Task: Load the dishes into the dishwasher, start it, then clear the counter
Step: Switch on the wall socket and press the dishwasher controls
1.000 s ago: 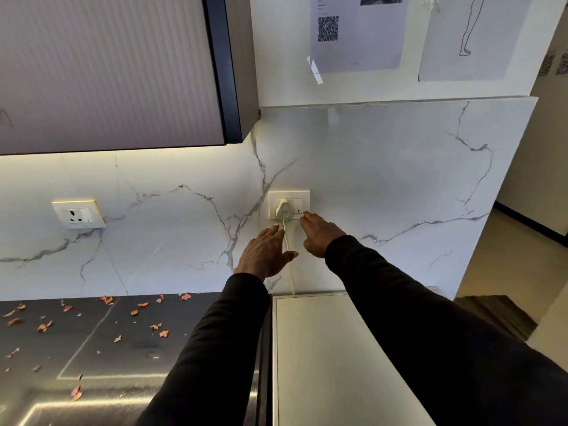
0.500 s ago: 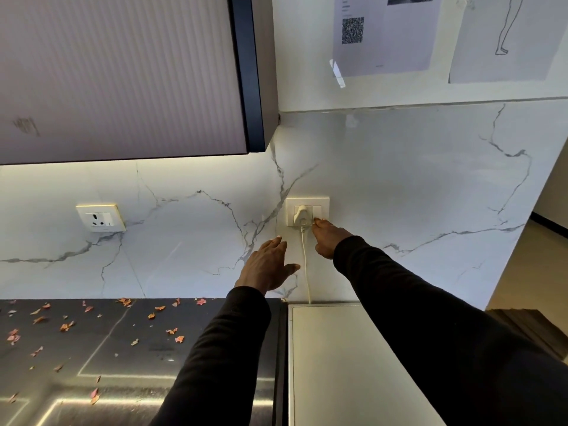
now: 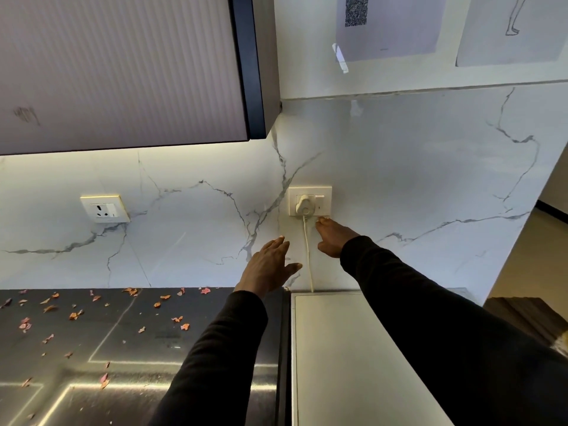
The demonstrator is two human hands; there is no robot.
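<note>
Now that my right hand (image 3: 333, 238) has dropped from the switch on the wall socket (image 3: 309, 200) to just below its plate, I judge the dishwasher powered; the plug (image 3: 304, 205) sits seated, its cord (image 3: 308, 256) running down behind the white appliance top (image 3: 347, 348). Both hands are empty, the left hand (image 3: 269, 265) flat, fingers spread. Scraps (image 3: 73, 315) litter the dark counter (image 3: 147, 348).

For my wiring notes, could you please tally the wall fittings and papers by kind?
Sockets: 2, one empty, one with a plug
Plugs: 1
Cords: 1
Papers: 2, one with a QR code, one with a drawing
Total: 6
</note>
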